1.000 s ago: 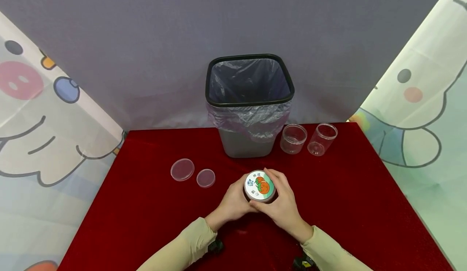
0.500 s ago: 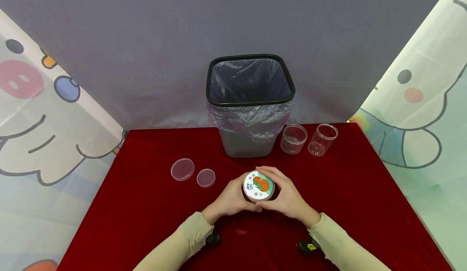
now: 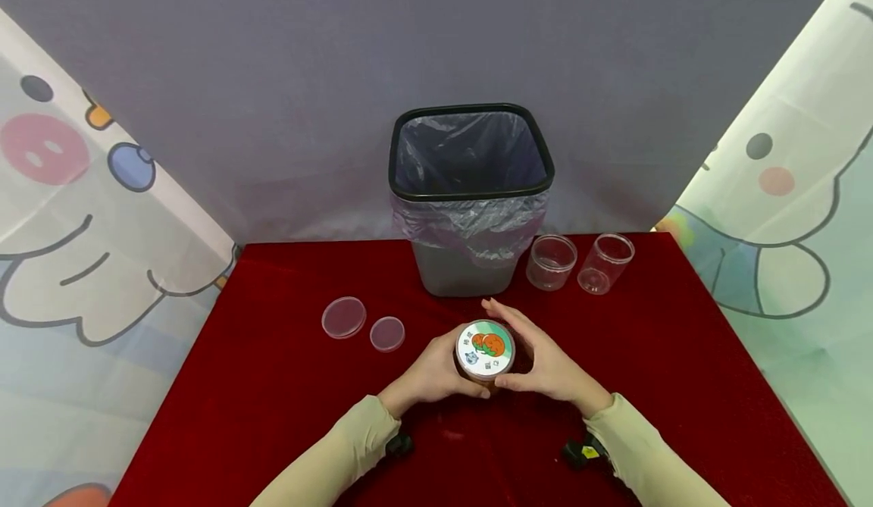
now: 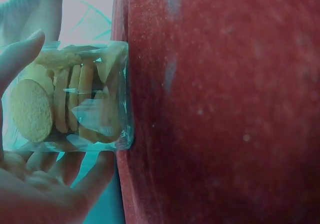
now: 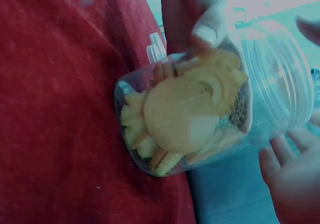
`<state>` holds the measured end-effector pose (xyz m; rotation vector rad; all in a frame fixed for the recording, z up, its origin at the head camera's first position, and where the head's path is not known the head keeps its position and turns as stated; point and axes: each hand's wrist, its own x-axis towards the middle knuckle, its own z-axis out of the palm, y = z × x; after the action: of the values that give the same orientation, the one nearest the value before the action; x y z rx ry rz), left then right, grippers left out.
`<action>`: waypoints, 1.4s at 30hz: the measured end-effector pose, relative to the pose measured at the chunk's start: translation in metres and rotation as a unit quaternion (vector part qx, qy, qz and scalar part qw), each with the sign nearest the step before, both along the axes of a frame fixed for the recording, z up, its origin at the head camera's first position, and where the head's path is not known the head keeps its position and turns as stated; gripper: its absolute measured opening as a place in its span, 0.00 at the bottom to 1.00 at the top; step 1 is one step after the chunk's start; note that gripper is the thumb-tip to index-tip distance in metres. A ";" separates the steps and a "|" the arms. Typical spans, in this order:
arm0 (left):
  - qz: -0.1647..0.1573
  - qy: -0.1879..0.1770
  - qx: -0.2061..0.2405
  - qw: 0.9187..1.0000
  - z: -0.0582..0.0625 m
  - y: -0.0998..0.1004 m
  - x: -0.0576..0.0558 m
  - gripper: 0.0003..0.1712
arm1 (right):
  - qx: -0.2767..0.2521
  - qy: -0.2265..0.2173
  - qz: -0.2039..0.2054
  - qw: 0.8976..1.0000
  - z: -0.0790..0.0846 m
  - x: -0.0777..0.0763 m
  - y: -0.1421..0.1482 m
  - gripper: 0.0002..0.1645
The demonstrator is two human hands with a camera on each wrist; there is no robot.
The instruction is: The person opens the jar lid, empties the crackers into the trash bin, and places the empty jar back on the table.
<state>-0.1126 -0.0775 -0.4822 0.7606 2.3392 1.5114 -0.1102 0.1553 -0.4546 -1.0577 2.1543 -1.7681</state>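
In the head view, a clear lidded jar [image 3: 486, 367] stands near the middle of the red cloth. Its round lid [image 3: 485, 348] bears a sticker with orange persimmons. Biscuits [image 5: 180, 115] fill much of it in the right wrist view; the left wrist view shows more biscuits [image 4: 72, 98] through the wall. My left hand [image 3: 436, 370] grips the jar's body from the left. Around the lid's right side my right hand [image 3: 549, 364] is spread, its fingers standing off the lid and its thumb close by the near rim; whether the thumb touches cannot be told.
Behind the jar stands a grey bin [image 3: 464, 268] with a plastic liner. Two clear lidless jars, a wide one [image 3: 549, 264] and a narrow one [image 3: 604, 264], stand right of it. Two clear lids, large [image 3: 344, 317] and small [image 3: 387, 334], lie to the left.
The sticker on the lid has turned counterclockwise. My right hand has loosened from the lid and spread its fingers, shifting slightly right. The left hand stays around the jar.
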 end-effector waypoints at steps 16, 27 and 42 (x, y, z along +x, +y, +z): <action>0.041 0.001 0.009 0.999 0.001 0.007 0.010 0.56 | 0.029 0.062 -0.249 0.966 -0.011 0.051 -0.032 0.57; 0.054 0.002 0.002 0.999 0.004 0.008 0.012 0.55 | 0.027 0.052 -0.255 0.965 0.028 0.057 -0.051 0.54; 0.047 0.002 -0.002 0.999 0.004 0.007 0.011 0.57 | 0.003 0.041 -0.165 0.985 0.016 0.036 -0.034 0.53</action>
<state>-0.1013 -0.0700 -0.4782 0.6615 2.4110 1.5436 -0.0744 0.1209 -0.4386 -0.8231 2.5047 -1.8771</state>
